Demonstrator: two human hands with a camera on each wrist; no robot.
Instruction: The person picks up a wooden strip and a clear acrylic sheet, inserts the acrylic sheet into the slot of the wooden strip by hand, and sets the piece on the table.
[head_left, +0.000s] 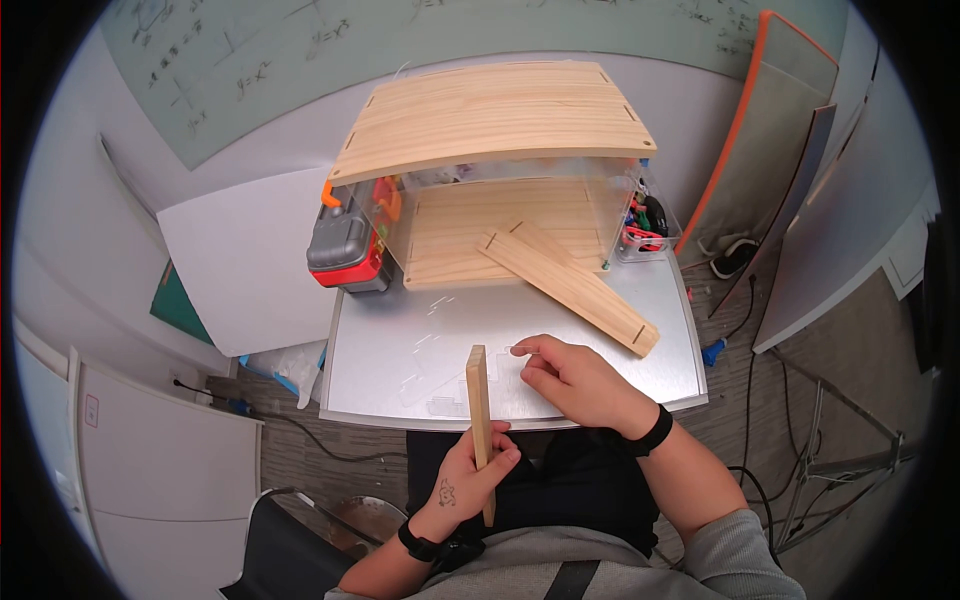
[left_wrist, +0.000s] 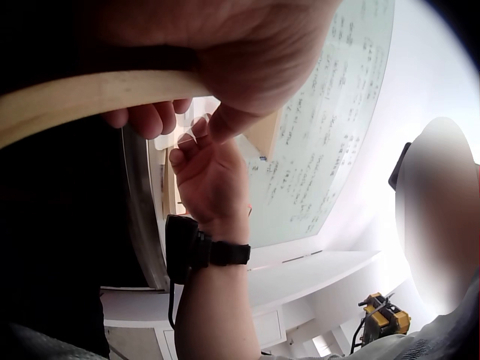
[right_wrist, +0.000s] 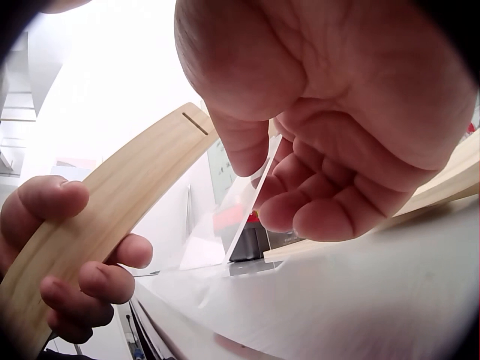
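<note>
Holding a slat, pinching a clear sheet

Gripping a wooden slat (head_left: 480, 425) near the table's near edge, the left hand (head_left: 470, 478) has its fingers curled round the lower half, thumb across the face, so the slat stands on edge and points away from the person. From the right wrist view the same fingers wrap the slat's near end, and a narrow slot shows close to its far end.

Just right of it, the right hand (head_left: 572, 380) rests on the metal table (head_left: 400, 350) with its thumb and fingers closed on a thin clear sheet (right_wrist: 251, 199). The sheet tilts up from the tabletop, its lower edge touching the surface.

Farther back lie two more slotted planks (head_left: 570, 285), crossing each other, one end reaching under a wooden shelf frame (head_left: 490, 120) with clear side panels. A grey and red toolbox (head_left: 345, 250) stands at the frame's left, and a bin of small tools (head_left: 645, 225) at its right. A whiteboard (head_left: 250, 60) covers the far wall.
</note>
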